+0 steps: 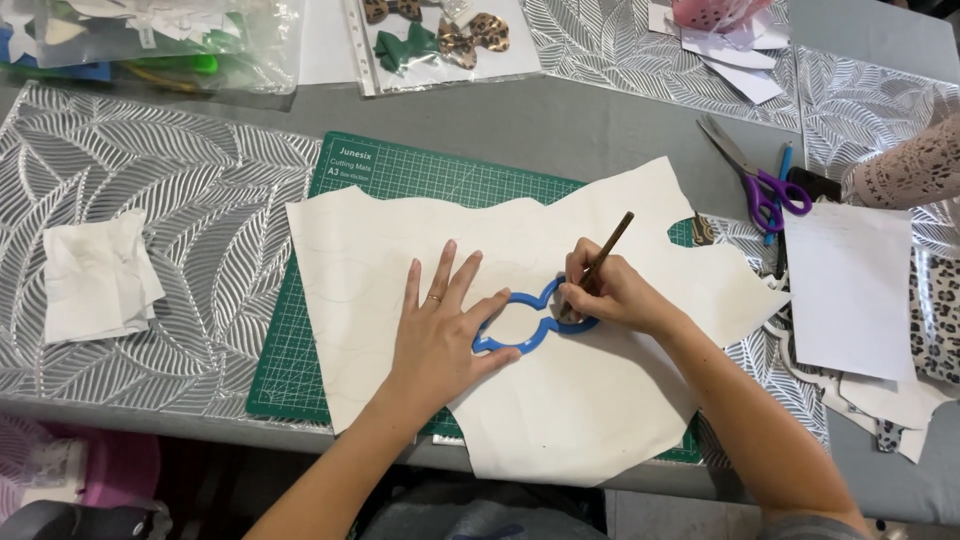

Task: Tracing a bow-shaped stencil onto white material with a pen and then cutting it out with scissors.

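Note:
A large irregular cream sheet [560, 400] lies over a green cutting mat [400, 165]. On the sheet rests a blue bow-shaped outline template [520, 343]. My left hand [440, 330] lies flat with fingers spread, pressing the template's left half down. My right hand [610, 295] grips a brown pencil [610, 245], tip at the template's right lobe. Faint traced curves show on the sheet's left part.
Purple-handled scissors [760, 185] and a blue pen [781, 170] lie at the right. White paper [850, 290] covers leopard-print fabric [935, 320]. A folded white cloth [95, 278] sits on a silver leaf-pattern placemat [200, 200]. Finished bows [440, 40] lie in a plastic sleeve. Another person's lace sleeve [910, 170] shows at right.

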